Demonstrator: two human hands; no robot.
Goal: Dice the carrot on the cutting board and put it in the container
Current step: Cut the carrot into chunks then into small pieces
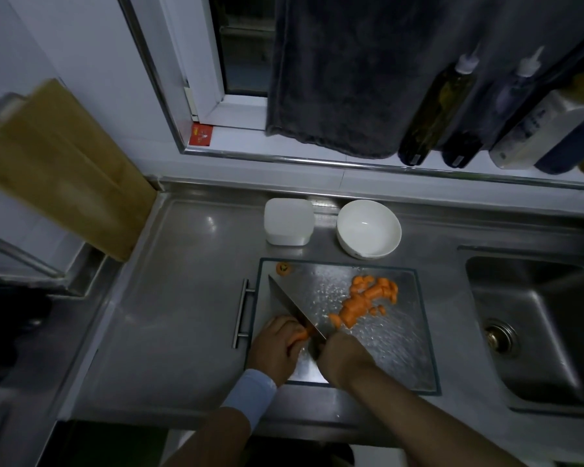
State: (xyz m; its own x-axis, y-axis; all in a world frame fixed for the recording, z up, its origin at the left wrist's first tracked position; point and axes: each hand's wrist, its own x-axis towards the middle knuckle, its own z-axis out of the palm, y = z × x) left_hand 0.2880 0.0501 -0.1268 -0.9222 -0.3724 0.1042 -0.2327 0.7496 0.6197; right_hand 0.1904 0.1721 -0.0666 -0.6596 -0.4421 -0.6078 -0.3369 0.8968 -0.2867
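**On the cutting board (385, 348), dicing mostly done**

A pile of diced pieces (364, 299) lies right of the knife (294, 308); none shows in the container (289, 221) behind. The left hand (277, 345) curls its fingers over the remaining carrot stub (300, 336), just beside the blade; the right hand (343, 355) grips the knife handle.

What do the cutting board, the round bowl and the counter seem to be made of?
The clear, textured cutting board looks like glass: it is see-through with a pebbled sheen. The round white bowl seems glazed ceramic, smooth and glossy. The grey counter appears stainless steel, with soft reflections.
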